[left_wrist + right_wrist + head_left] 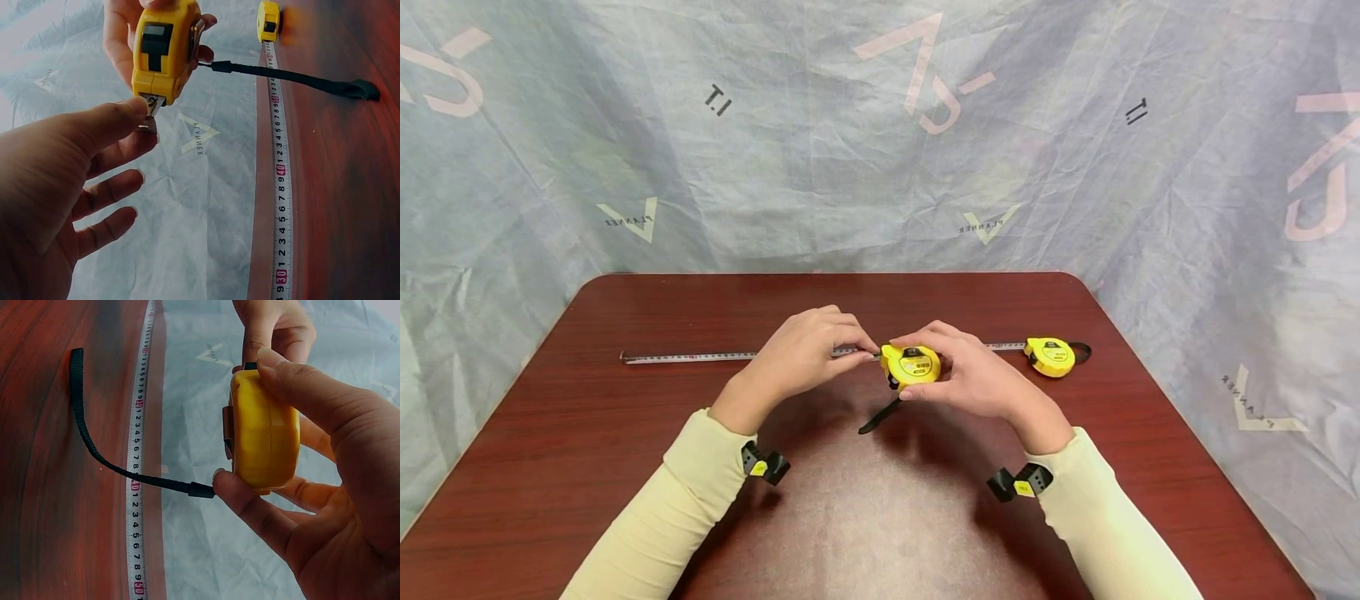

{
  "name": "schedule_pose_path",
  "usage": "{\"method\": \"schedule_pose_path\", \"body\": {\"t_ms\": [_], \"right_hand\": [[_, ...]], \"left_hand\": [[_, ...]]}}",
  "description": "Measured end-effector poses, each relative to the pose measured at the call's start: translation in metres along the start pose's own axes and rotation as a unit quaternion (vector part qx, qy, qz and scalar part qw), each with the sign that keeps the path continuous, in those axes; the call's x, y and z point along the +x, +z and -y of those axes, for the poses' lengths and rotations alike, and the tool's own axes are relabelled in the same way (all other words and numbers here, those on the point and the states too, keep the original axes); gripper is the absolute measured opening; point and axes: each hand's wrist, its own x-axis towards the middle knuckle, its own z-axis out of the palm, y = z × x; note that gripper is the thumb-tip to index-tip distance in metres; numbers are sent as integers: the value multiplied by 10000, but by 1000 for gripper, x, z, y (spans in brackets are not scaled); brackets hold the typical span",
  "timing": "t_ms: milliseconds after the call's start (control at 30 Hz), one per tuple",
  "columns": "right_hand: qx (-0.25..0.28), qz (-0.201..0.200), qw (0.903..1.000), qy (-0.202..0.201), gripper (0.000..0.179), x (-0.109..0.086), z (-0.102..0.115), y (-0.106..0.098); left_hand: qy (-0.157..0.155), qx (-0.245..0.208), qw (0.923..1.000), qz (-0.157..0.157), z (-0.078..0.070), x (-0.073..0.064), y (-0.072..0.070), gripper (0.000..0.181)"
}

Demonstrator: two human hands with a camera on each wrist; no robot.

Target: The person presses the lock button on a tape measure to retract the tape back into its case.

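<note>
My right hand (973,371) grips a yellow tape measure (912,367) above the middle of the table. From its case hangs a black wrist strap (300,77). My left hand (801,350) pinches the metal end of its blade (150,112) between thumb and forefinger, right at the case mouth; the other fingers spread loosely. Only a short bit of that blade shows. A second yellow tape measure (1051,357) lies on the table at the right. Its long white blade (700,358) stretches leftward behind both hands, partly hidden by them, with the hooked tip at the far left.
The dark red wooden table (647,467) has rounded far corners. Behind it hangs a grey printed cloth (820,167), also at both sides. A small black camera (765,465) is strapped at the left wrist, another camera (1021,483) at the right.
</note>
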Motion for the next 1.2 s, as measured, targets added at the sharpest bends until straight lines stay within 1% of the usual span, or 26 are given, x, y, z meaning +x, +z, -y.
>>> {"method": "schedule_pose_path", "body": {"t_ms": [133, 333, 600, 867, 1033, 1200], "right_hand": [[12, -32, 10000, -44, 59, 0, 1, 0], [28, -72, 9999, -97, 58, 0, 0, 0], [5, -55, 10000, -31, 59, -2, -3, -1], [-13, 8, 10000, 17, 59, -3, -2, -2], [-29, 26, 10000, 41, 59, -4, -3, -2], [-83, -18, 9999, 67, 58, -6, -4, -3]], "left_hand": [[-25, -2, 10000, -16, 0, 0, 0, 6], [88, -114, 9998, -120, 0, 1, 0, 10], [65, -147, 9999, -32, 1, -1, -1, 12], [111, -228, 9997, -47, 0, -3, -2, 17], [10, -285, 9996, 55, 0, -4, -4, 19], [-125, -237, 9996, 114, 1, -7, -6, 19]]}}
